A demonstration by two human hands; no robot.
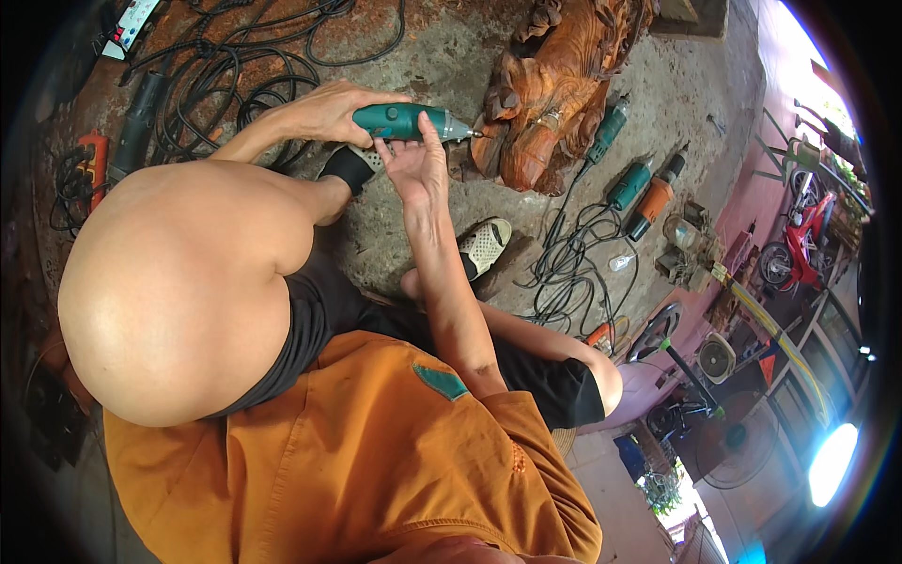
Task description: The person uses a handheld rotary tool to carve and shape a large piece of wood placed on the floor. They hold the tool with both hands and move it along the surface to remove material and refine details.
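Observation:
A green die grinder (399, 121) with a grey metal nose lies level between my two hands. My left hand (335, 112) is closed round its rear end. My right hand (419, 167) grips the front of its body from the near side, fingers against the green housing. A thin bit (477, 134) sticks out of the nose to the right, close to a brown wood carving (554, 103); whether it touches the wood I cannot tell. The carving, with deep curling grooves, lies on the concrete floor.
Right of the carving lie two more green grinders (609, 130) (629, 184), an orange grinder (650, 209) and tangled black cords (573, 273). More cables (225, 75), a power strip (127, 30) and an orange tool (94, 169) are at left. A red motorbike (803, 240) stands far right.

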